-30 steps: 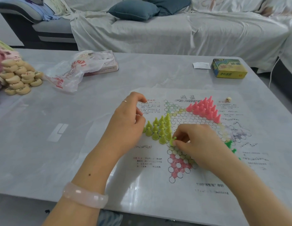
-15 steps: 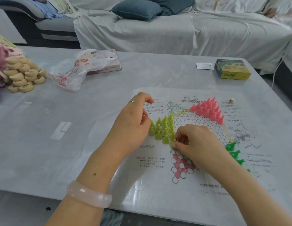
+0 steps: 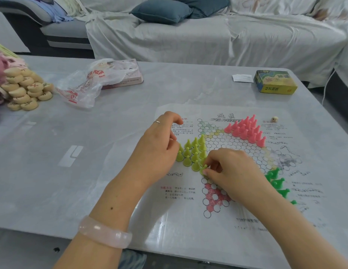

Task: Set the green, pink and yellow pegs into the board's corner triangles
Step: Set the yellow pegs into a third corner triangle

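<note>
A printed paper board (image 3: pixel 241 150) with a star of circles lies on the table. Several yellow pegs (image 3: pixel 192 152) stand in its left triangle. Several pink pegs (image 3: pixel 247 130) fill the upper right triangle. Several green pegs (image 3: pixel 277 182) stand at the right, partly hidden by my right arm. My right hand (image 3: pixel 233 171) pinches one yellow peg (image 3: pixel 204 170) at the lower tip of the yellow group. My left hand (image 3: pixel 159 146) hovers beside the yellow pegs' left edge with fingers curled; what it holds, if anything, is hidden.
A small die (image 3: pixel 274 119) lies past the pink pegs. A yellow-green box (image 3: pixel 275 82) and a paper slip (image 3: pixel 242 78) sit at the back right. A plastic bag over a pink box (image 3: pixel 95 80) and several round wooden discs (image 3: pixel 23 90) lie at the left.
The view has shifted slightly, showing more green pegs. My right hand still pinches the yellow peg at the same spot. My left hand has hardly moved.
</note>
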Tool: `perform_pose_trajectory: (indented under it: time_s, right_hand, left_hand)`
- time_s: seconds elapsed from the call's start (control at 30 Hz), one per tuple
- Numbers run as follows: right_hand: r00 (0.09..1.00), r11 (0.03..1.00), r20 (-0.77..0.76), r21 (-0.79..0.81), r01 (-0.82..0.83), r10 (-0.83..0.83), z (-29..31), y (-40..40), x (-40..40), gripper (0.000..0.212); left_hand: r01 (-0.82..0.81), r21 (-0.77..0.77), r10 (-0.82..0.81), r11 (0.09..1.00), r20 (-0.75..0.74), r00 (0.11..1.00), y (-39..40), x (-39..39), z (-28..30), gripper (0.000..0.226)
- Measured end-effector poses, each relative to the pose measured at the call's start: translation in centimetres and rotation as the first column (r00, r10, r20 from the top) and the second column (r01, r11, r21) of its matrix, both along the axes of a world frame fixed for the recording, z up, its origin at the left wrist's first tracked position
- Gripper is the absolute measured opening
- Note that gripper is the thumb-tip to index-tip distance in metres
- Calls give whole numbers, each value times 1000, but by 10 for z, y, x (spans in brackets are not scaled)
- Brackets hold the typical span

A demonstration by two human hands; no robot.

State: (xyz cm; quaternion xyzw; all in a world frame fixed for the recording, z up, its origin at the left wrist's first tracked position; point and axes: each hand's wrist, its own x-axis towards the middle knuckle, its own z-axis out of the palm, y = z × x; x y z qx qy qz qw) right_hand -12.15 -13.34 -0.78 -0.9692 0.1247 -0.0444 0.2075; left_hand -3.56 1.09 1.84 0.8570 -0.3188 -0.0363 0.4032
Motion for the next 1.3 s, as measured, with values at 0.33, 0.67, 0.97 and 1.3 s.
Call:
perform_pose_trajectory:
  time_s: [0.33, 0.67, 0.97, 1.3]
  right_hand:
    - [999, 999, -28, 28, -17, 17, 6, -3, -5, 13]
    - [995, 982, 16, 161, 95, -99, 50, -39, -31, 7]
    - [897, 896, 83, -68, 439, -434, 39, -147, 0, 28]
    - [936, 904, -70, -293, 312, -345, -3, -174, 31, 36]
  left_hand:
    - [13, 14, -13, 1000, 28, 1000, 0, 0, 0, 37]
    - [34, 24, -35, 999, 23, 999, -5, 3, -4, 37]
    - [45, 32, -49, 998, 122, 991, -17, 8, -8, 29]
    - [57, 48, -65, 997, 189, 980, -23, 17, -13, 28]
